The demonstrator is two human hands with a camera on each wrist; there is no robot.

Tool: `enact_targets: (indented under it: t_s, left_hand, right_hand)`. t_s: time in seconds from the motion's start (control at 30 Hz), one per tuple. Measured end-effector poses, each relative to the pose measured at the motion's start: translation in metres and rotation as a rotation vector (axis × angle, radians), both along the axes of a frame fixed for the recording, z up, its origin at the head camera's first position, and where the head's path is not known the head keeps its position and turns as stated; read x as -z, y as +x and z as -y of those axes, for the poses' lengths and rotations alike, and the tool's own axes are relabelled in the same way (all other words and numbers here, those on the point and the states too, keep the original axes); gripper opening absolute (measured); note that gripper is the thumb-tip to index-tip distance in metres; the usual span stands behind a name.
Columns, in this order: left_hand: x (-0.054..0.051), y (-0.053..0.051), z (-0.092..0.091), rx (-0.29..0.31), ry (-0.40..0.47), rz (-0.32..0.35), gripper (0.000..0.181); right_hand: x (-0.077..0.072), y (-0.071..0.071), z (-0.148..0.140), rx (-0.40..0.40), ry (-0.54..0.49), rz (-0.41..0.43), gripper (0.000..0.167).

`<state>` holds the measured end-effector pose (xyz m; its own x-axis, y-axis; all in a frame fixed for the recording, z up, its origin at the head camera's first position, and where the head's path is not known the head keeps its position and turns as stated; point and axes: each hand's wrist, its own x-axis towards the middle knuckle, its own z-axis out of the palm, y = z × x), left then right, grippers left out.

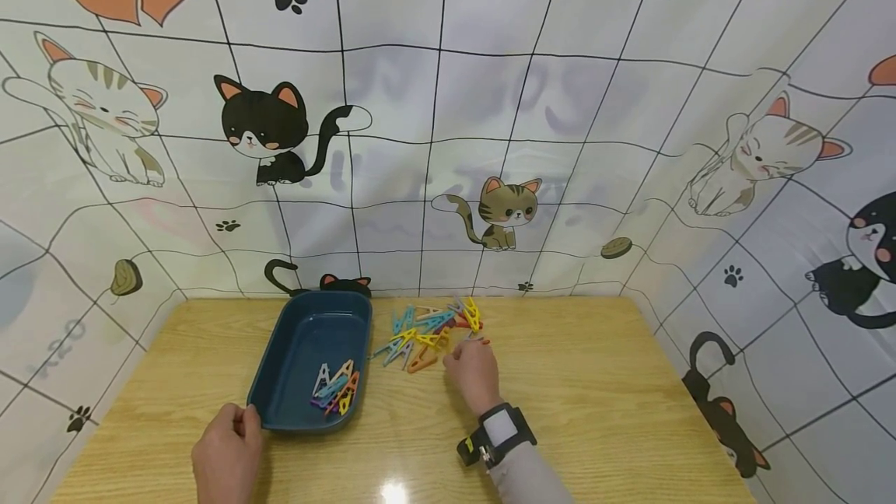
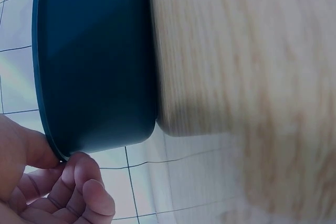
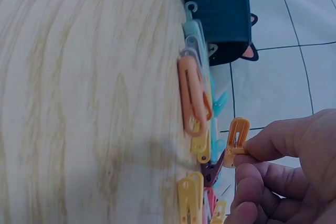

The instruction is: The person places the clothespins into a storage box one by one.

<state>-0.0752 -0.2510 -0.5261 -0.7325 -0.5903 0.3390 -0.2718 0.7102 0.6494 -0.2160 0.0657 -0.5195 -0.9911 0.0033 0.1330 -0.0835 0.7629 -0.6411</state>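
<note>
Two hands, one tray, many clothes pegs, all at or upon one table (image 1: 595,379)

Item: left hand (image 1: 227,453), thumb and fingers pinching the rim at the near left corner of the tray (image 1: 304,341); presumably a steadying hold, leaving the tray's mouth unobstructed

Item: right hand (image 1: 474,376), beside the loose pile, grip pinched on one yellow-orange peg (image 3: 237,142); held between thumb and fingertips at one part, its slotted part projecting free, a hold that seems suited to so small a piece

Item: loose pegs (image 1: 423,338), heaped on the table just right of the tray, between it and the right hand, probably for short reach; yellow, blue, orange, red, tangled at all angles

Item: pegs in the tray (image 1: 334,389), a smaller cluster toward the near right corner; white, blue, orange, yellow, purple

Materials: tray dark blue, smooth, glossy, a rounded rectangle with raised walls, plastic or glazed ware, cannot tell; pegs apparently moulded plastic, narrow, slotted; table pale, wood-grained, shiny enough to reflect a light; backdrop (image 1: 392,169) a rippled, creased sheet, black-gridded, printed with cats and paw marks
</note>
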Motion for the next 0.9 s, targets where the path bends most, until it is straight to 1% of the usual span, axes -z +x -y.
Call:
enact_targets:
  t_s: [0.2, 0.37, 0.47, 0.53, 0.6, 0.7, 0.9]
  left_hand:
    - [-0.001, 0.000, 0.000, -0.004, 0.007, 0.007, 0.026]
    - [-0.001, 0.000, -0.001, -0.001, -0.002, -0.009, 0.027]
    - [0.000, 0.000, -0.001, 0.002, -0.003, -0.014, 0.027]
    - [0.000, 0.000, -0.001, 0.003, -0.004, -0.014, 0.027]
    - [0.000, 0.000, -0.001, 0.005, -0.003, -0.014, 0.026]
    - [0.000, 0.000, -0.001, 0.007, -0.003, -0.014, 0.026]
    - [-0.001, 0.000, -0.001, 0.009, -0.010, -0.019, 0.027]
  right_hand:
    - [-0.004, 0.005, 0.005, -0.028, -0.024, -0.019, 0.027]
    - [-0.008, 0.008, 0.010, -0.059, -0.046, -0.035, 0.037]
    - [-0.010, 0.009, 0.014, -0.083, -0.031, -0.068, 0.039]
    - [-0.012, 0.011, 0.017, -0.095, -0.023, -0.089, 0.036]
    - [-0.013, 0.012, 0.020, -0.109, -0.020, -0.097, 0.031]
    - [-0.017, 0.015, 0.024, -0.136, -0.023, -0.108, 0.027]
    - [-0.021, 0.019, 0.033, -0.202, -0.054, -0.100, 0.024]
